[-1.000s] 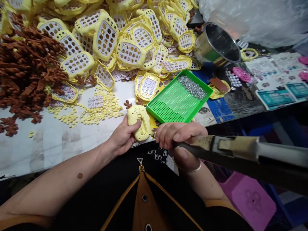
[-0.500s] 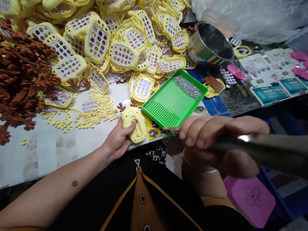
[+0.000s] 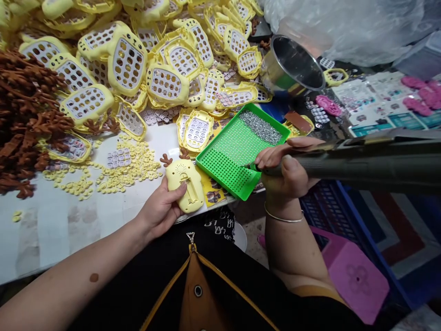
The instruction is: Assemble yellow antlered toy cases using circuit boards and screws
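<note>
Now, head view: left hand (image 3: 159, 210) clasps the small yellow plastic toy shell (image 3: 184, 184) at lower centre by its edges; it looks light, rigid and smooth. Right hand (image 3: 285, 170) is clenched around the long powered screwdriver (image 3: 361, 161), tip over the green perforated screw tray (image 3: 237, 151). White tabletop (image 3: 51, 225), crowded with yellow shells upper left.

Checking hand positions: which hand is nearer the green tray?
Right. The right hand holds a screwdriver with its tip over the green tray. The left hand grips a yellow toy on the table, left of the tray.
</note>
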Motion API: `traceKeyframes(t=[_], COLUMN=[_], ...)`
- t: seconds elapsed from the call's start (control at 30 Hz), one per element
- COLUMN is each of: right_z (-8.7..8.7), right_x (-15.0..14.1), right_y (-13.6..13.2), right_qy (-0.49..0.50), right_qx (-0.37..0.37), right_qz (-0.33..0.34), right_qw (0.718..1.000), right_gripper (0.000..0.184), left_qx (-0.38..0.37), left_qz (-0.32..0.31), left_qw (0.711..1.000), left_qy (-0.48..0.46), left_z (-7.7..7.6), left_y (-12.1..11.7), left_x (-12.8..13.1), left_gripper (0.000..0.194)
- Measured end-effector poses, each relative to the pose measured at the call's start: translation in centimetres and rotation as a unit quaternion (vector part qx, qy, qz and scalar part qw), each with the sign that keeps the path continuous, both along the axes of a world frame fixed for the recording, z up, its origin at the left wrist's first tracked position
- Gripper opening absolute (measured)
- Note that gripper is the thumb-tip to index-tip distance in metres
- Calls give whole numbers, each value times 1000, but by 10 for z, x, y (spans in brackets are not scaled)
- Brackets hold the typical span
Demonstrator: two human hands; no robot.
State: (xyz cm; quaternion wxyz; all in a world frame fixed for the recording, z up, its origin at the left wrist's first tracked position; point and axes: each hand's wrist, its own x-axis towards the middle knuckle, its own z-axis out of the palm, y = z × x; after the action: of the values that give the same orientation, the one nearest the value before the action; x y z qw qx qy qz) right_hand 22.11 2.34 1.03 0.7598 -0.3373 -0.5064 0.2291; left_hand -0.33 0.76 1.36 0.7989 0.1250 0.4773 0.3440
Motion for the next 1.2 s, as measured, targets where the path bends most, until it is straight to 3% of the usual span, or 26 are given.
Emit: traceKeyframes(t=[0.3,0.5,0.63,0.73,0.8,1.2], right_z=[-5,24,39,38,35,25], right_x=[2,-22,-50,-66,-72,-88], right_y=[5,-25,-53,-62,-62,-59], right_qy=[-14,9,2,-15,-23,-27], right_qx=[-10,-22,-37,-21,-7,-25], right_qz=[-19,-41,89,198,235,245], right_qw=[1000,999,995,980,972,969], right_gripper=[19,15,16,24,28,26], left_qx=[2,18,31,44,48,39], left_qz=[5,58,70,73,67,65], left_qw=[1000,998,997,996,996,996], left_qy=[-9,-17,-20,-23,-26,-49], left_z=[0,0,-3,-6,-7,-8], left_y=[-1,-1,-4,-5,-6,-6], left_x=[0,6,10,10,10,9], left_gripper=[58,59,62,60,59,49])
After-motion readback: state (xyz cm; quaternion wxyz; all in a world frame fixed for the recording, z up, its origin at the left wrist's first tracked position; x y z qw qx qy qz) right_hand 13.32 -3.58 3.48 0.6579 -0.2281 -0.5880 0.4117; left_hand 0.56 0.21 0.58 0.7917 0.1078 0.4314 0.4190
